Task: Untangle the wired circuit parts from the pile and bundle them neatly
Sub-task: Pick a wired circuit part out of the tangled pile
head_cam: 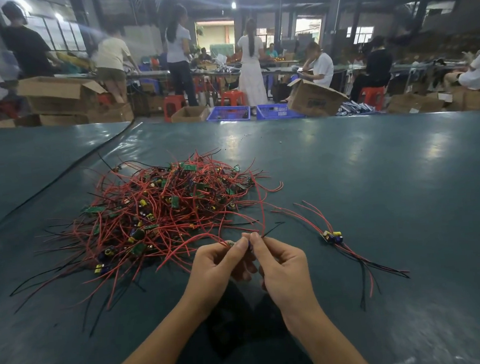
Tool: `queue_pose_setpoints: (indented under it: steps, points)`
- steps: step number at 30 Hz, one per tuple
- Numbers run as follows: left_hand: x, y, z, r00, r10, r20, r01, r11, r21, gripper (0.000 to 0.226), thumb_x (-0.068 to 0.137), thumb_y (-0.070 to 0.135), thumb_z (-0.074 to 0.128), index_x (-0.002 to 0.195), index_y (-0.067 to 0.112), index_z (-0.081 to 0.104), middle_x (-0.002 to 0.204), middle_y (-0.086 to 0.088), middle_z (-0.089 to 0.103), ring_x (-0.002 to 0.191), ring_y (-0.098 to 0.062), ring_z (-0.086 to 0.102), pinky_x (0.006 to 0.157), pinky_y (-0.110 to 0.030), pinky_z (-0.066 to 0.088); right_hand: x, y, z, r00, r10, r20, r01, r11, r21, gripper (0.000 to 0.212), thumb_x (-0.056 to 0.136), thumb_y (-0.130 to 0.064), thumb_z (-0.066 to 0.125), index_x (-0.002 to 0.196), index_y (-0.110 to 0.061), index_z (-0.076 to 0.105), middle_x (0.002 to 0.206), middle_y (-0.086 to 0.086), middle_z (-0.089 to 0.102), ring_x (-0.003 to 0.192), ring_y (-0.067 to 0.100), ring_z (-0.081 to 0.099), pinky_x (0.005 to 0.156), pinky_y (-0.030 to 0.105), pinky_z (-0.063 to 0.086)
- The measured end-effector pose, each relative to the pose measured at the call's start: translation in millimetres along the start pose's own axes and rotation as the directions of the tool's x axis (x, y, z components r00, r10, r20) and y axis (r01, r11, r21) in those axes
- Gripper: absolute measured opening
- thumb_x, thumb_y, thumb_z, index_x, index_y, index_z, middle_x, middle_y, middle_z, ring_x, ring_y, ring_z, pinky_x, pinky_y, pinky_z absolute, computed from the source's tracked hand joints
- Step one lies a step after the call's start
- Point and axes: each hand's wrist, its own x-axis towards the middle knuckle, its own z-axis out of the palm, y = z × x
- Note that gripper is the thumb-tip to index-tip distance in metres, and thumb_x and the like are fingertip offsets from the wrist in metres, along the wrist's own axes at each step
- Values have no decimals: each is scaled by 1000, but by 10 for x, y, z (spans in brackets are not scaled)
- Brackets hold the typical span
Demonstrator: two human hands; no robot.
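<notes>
I am partway through freeing one piece from the pile point(160, 211) of red and black wires and small green boards, which lies on the counter point(374, 157). My two hands meet just at the near edge of the pile, slightly to its right. My left hand point(216, 265) pinches a small circuit part point(231, 243) between thumb and fingertips, and my right hand point(279, 265) pinches it from the other side, fingers curled, where its leads come out.

One red wire point(261, 209) rises from my fingertips and arcs back toward the pile. I cannot tell whether it is caught there or only lying across the other wires. Another red lead sweeps off to the left along the pile's near edge.

To the right of the pile, well apart from it, a small bundle point(333, 237) of freed parts lies with its leads trailing toward me.

I judge the task barely begun, since nearly everything is in the pile. Next I need to hold the part firmly and draw its leads clear slowly, following each wire so that it drags no neighbours along. Then I lay it with the bundle, boards together and leads running the same way.
</notes>
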Motion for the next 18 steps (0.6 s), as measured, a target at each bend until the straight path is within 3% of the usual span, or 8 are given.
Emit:
queue_pose_setpoints:
  steps: [3,5,9,12,14,16,18]
  points:
    - [-4,52,-5,993,-108,38,110,992,-60,47,78,61,65,66,16,75,58,-5,67,52,-14,63,55,-18,49,-6,6,8,1000,-2,18,3,1000,-14,22,92,-27,62,82,-32,80,77,8,75,72,17,70,64,28,59]
    - [4,87,-25,976,-192,104,206,967,-147,45,79,59,65,74,16,77,61,-2,69,52,-11,63,52,-17,48,-17,7,17,998,-17,54,17,1000,-3,19,89,-29,62,84,-30,81,83,6,76,78,18,73,65,24,58]
    - [-12,85,-33,966,-192,176,222,960,-169,43,86,52,62,73,12,74,67,-4,68,57,-11,62,53,-19,48,-11,23,18,999,-33,38,34,999,-25,18,88,-32,63,84,-30,80,84,2,77,80,14,73,68,22,56]
    - [-21,61,16,978,-182,106,197,967,-164,38,82,47,63,74,13,76,63,-2,67,53,-9,61,50,-18,46,40,77,-5,995,72,-68,-73,997,-8,23,93,-28,63,78,-29,80,79,4,77,81,19,73,77,39,60]
    - [-7,49,34,982,-181,52,186,975,-124,36,75,50,65,69,17,77,61,-3,67,50,-9,59,49,-17,45,73,88,-19,973,188,-132,-183,982,49,23,93,-29,65,77,-27,80,81,16,74,84,30,70,86,49,58]
    - [-1,41,35,983,-180,46,184,980,-78,36,75,50,65,60,19,73,60,-7,66,49,-9,56,49,-17,43,108,64,-42,943,283,-177,-266,957,112,22,93,-31,65,78,-25,80,74,20,61,72,30,56,76,49,55]
    - [-1,27,27,980,-190,56,193,980,-53,38,78,48,66,57,17,71,59,-10,65,48,-10,55,49,-17,43,161,38,-107,912,332,-241,-300,941,159,24,93,-30,66,74,-24,81,62,7,47,55,20,44,55,32,44]
